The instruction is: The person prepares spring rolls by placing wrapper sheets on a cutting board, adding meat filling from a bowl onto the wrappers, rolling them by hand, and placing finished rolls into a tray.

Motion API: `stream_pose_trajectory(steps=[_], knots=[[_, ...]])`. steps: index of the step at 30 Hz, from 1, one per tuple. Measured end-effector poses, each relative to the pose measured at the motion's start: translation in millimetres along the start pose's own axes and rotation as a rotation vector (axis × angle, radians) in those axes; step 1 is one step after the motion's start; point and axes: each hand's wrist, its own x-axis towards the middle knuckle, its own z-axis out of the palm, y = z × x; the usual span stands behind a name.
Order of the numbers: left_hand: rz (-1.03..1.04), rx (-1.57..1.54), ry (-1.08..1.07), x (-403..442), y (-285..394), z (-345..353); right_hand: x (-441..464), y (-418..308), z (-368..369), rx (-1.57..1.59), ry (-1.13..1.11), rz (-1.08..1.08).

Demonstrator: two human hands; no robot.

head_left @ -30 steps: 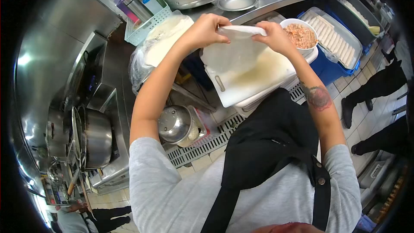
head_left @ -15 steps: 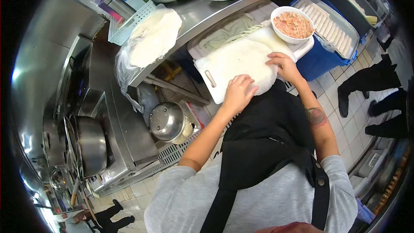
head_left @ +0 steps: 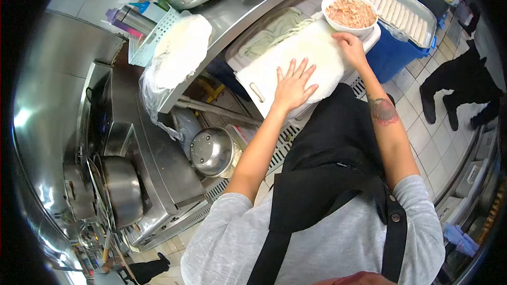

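A stack of thin, round white wrapper sheets (head_left: 322, 66) lies on a white cutting board (head_left: 252, 82) with a handle slot. My left hand (head_left: 294, 87) is open, its fingers spread flat on the sheets. At the upper right edge of the sheets, my right hand (head_left: 350, 50) is closed, fingers bent and pressed together at a sheet's rim; its fingertips are partly hidden. Just beyond it stands a white bowl (head_left: 344, 29) of orange-pink minced filling (head_left: 353, 12).
Several white rolls fill a clear tray (head_left: 432, 36) on a blue bin (head_left: 393, 66). Green cloth (head_left: 272, 34) lies behind the board. More pale sheets in plastic (head_left: 185, 47) rest on the steel counter (head_left: 224, 31). A metal pot (head_left: 211, 150) sits low at left; people stand at right.
My left hand has moved up the sheets and spread its fingers. My right hand has shifted away from me, toward the bowl. The view has tilted slightly.
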Motion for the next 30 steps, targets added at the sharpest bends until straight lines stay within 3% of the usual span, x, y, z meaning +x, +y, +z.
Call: stream_pose_trajectory(steps=[11, 14, 17, 19, 22, 27, 30], knots=[[-0.014, -0.033, 0.026, 1.4, 1.1, -1.0, -10.8, -25.8, 13.6, -0.268, 0.005, -0.083], [-0.008, -0.01, 0.01, 4.4, 2.8, -4.3, -11.0, -24.7, 16.1, -0.318, 0.039, -0.25], [0.006, 0.02, -0.005, 3.5, 4.7, -10.7, -13.3, -37.2, 26.1, -0.25, 0.213, -0.447], [0.007, 0.003, 0.009, 4.0, 0.7, -1.8, 2.1, -88.4, 35.8, -0.193, 0.227, -0.636], [-0.006, 0.001, -0.001, 4.2, 3.5, -4.8, 48.8, -172.0, 55.2, -0.158, 0.161, -0.907], [0.0, -0.025, 0.03, 1.1, 2.1, -1.7, 131.5, -206.6, 92.5, -0.766, -0.262, -0.873], [-0.007, -0.006, 0.005, 3.2, 2.2, -2.2, 149.2, -207.5, 102.7, -0.869, -0.373, -0.74]])
